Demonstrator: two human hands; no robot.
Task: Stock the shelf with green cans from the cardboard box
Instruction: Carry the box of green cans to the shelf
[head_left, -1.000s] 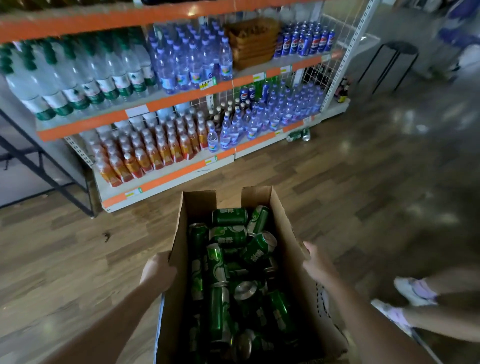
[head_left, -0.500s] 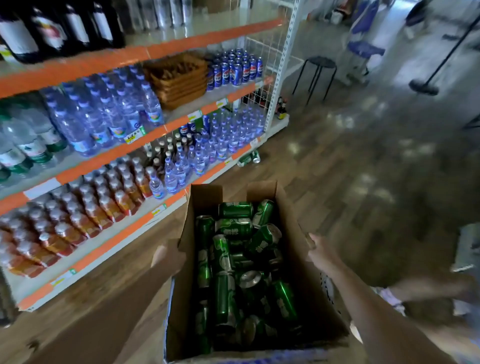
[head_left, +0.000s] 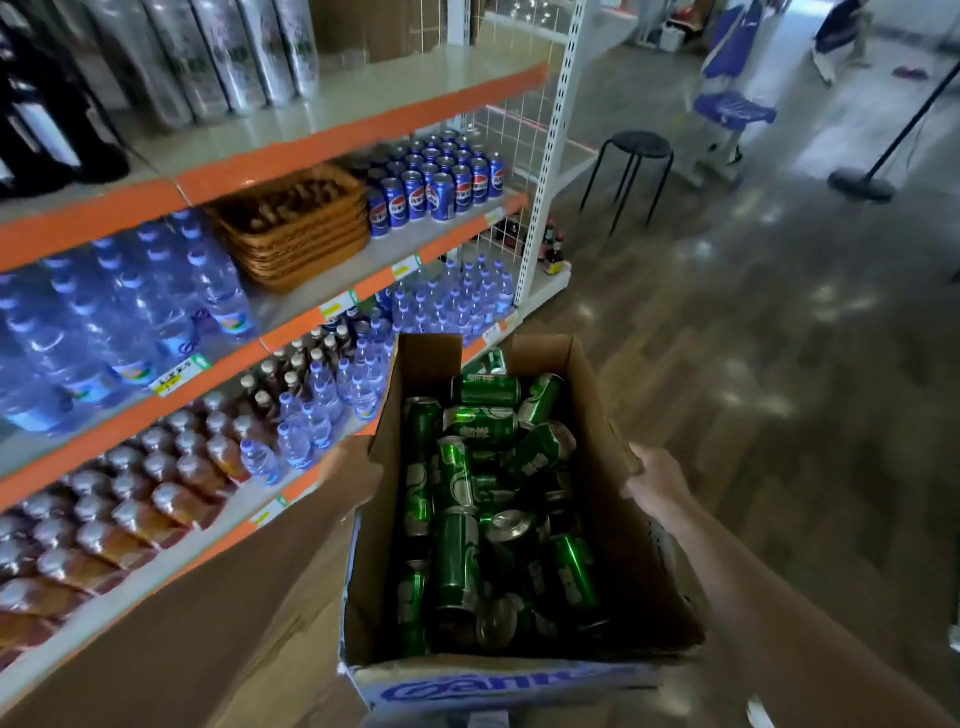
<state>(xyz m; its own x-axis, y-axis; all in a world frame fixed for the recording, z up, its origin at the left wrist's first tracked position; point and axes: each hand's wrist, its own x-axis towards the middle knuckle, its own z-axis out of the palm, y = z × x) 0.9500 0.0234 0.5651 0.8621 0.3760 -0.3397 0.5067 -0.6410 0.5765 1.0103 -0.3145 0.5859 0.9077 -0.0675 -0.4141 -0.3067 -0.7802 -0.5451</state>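
Green cans (head_left: 470, 499): many, loose, lying on their sides and piled in the box (head_left: 631, 566), which is open-topped cardboard, held off the floor at near centre. One more green can (head_left: 488, 362) lies past the box's far edge, by the shelf foot.

Left hand (head_left: 353, 470): pressed to the box's left wall, blurred; cannot tell how the fingers lie.

Right hand (head_left: 655, 480): closed over the box's right rim.

Shelf (head_left: 332, 137): left, orange-edged, three tiers in view. Middle tier: water bottles (head_left: 130, 317), stacked baskets (head_left: 296, 228), blue cans (head_left: 441, 182). Bottom tier: tea bottles (head_left: 104, 514), small water bottles (head_left: 452, 296).

Stool (head_left: 631, 171): black, far right of the shelf end.
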